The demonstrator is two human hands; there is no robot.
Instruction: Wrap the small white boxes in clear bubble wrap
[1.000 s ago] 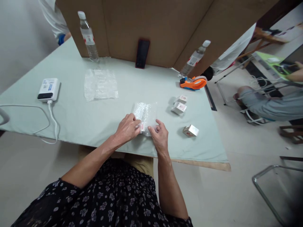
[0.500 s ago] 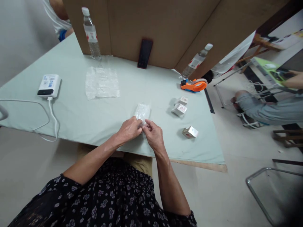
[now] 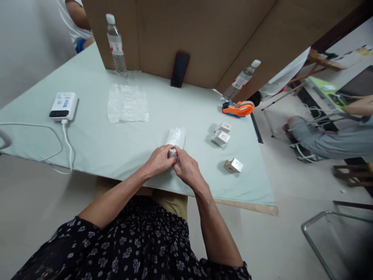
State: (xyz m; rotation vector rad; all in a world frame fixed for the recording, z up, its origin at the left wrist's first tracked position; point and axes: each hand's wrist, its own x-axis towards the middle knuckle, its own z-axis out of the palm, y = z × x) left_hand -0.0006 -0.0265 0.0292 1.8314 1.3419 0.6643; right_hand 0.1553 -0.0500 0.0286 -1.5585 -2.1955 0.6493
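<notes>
Narrow, glossy, clear bubble wrap [image 3: 176,137] lies near the pale-green bench's [image 3: 96,144] front edge. The left hand [image 3: 159,159] and right hand [image 3: 187,166] fingers grip it.

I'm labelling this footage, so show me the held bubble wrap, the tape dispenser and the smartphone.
Held bubble wrap [image 3: 176,136], head view: its far, uncovered part.
Tape dispenser [image 3: 234,111], head view: its orange body.
Smartphone [image 3: 180,69], head view: middle of its dark face.

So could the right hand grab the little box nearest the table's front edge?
Probably yes: only tablecloth seems to lie between the right hand and that little box, though the hand would likely have to leave the bubble wrap first.
</notes>
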